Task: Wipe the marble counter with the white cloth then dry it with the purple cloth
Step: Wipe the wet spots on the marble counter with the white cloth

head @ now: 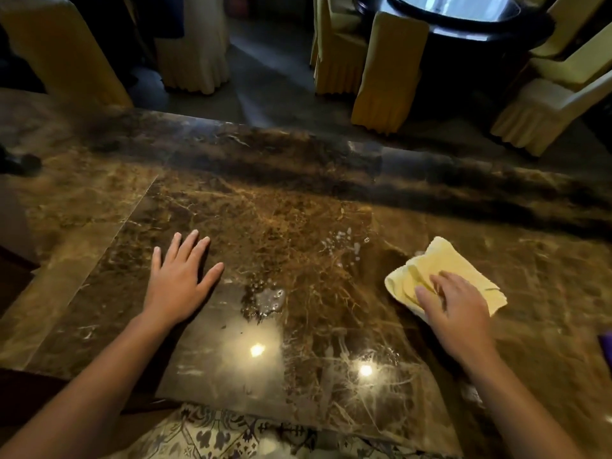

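Right grip [458,309], apparently grasping white cloth [460,260]: sweep through droplets [269,301] left of it. Left grip [178,279], released, braces table [298,200].

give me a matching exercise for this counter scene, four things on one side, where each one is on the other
1. left hand
2. pale folded cloth
3. purple cloth
4. foamy wet patch

A. just showing at the frame's right edge
B. flat on the brown marble counter, holding nothing
C. on the marble between both hands
D. under the right hand

Pairs: 1-B, 2-D, 3-A, 4-C
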The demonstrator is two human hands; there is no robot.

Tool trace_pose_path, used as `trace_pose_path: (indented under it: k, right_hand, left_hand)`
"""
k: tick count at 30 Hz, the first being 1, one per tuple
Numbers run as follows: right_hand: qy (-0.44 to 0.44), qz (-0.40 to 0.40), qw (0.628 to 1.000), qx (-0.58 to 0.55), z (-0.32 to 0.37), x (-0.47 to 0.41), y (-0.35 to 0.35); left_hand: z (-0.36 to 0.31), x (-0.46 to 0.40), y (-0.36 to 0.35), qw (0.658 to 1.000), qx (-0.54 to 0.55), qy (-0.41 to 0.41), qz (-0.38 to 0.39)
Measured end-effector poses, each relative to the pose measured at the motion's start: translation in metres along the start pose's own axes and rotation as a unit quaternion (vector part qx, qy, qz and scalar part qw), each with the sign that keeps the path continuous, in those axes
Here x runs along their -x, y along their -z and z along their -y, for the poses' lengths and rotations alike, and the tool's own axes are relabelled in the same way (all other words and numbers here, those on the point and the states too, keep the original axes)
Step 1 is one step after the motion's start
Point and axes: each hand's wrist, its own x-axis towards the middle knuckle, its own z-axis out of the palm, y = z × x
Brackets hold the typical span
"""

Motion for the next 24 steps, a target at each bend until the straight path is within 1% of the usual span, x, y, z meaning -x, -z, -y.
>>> trace_pose_path:
  k: [2,3,4,6,8,12,16,19,21,24]
  right_hand:
    - [-0.051,-0.073,0.995,-0.054,0.005,-0.003,-0.004]
    - [-0.077,-0.090,0.991,-0.058,0.008,-0.008,-0.007]
    - [-0.097,-0.090,0.990,-0.046,0.012,-0.013,-0.011]
    - [-0.121,-0.062,0.991,0.005,0.020,-0.024,-0.024]
    - [-0.123,-0.048,0.990,0.047,0.021,-0.036,-0.034]
    - [-0.113,-0.043,0.991,0.065,0.016,-0.074,-0.039]
    - [-0.102,-0.031,0.992,0.060,0.033,-0.125,-0.036]
    - [-0.064,-0.029,0.996,0.060,0.059,-0.163,-0.039]
    - [-0.037,-0.004,0.997,0.065,0.081,-0.180,-0.045]
    - [0.038,0.027,0.997,0.060,0.113,-0.181,-0.057]
  left_hand:
    - [0.001,0.000,-0.002,1.000,-0.006,-0.003,0.000]
    - [0.001,0.000,-0.002,1.000,-0.010,-0.004,-0.001]
    - [0.000,0.000,-0.003,1.000,-0.014,-0.002,0.000]
    - [-0.002,-0.001,-0.003,1.000,-0.016,0.006,0.004]
    - [-0.002,-0.002,-0.003,1.000,-0.021,0.012,0.009]
    - [-0.001,-0.003,-0.005,1.000,-0.029,0.010,0.006]
    - [0.000,-0.004,-0.007,0.999,-0.033,0.008,-0.002]
    - [-0.001,-0.004,-0.008,0.999,-0.036,0.012,-0.003]
    - [-0.001,-0.004,-0.007,0.999,-0.035,0.015,-0.001]
    - [-0.003,-0.005,-0.005,0.999,-0.031,0.016,0.001]
